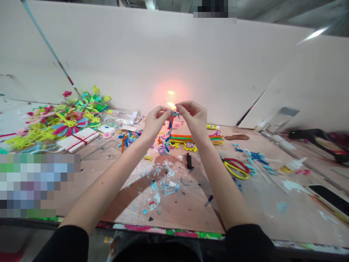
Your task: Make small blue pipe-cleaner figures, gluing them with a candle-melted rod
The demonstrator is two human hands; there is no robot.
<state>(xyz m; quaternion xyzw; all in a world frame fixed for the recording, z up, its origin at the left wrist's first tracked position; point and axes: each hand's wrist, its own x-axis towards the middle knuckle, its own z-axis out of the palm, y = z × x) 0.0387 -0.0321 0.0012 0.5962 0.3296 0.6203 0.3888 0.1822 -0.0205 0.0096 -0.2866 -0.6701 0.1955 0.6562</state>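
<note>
Both hands are raised over the back middle of the table, close together. My left hand [158, 122] pinches one end of a small light-blue fuzzy piece [176, 114]. Thumb and forefinger of my right hand [193, 115] are pressed together at the right of that piece, by a bright flame [171, 104]; what they hold, if anything, is too small to make out. Below the hands a strand of dark and light blue pieces [169, 134] reaches down toward a purple flower [163, 150] near the tabletop.
Colourful fuzzy flowers [68, 123] are heaped at the left beside a white box [79, 139]. Red-and-yellow-handled scissors [236, 168], a black lighter [189, 160], a glue bottle [293, 166] and a phone [331, 199] lie around. Blue scraps [167, 183] litter the middle. A white panel [122, 54] stands behind.
</note>
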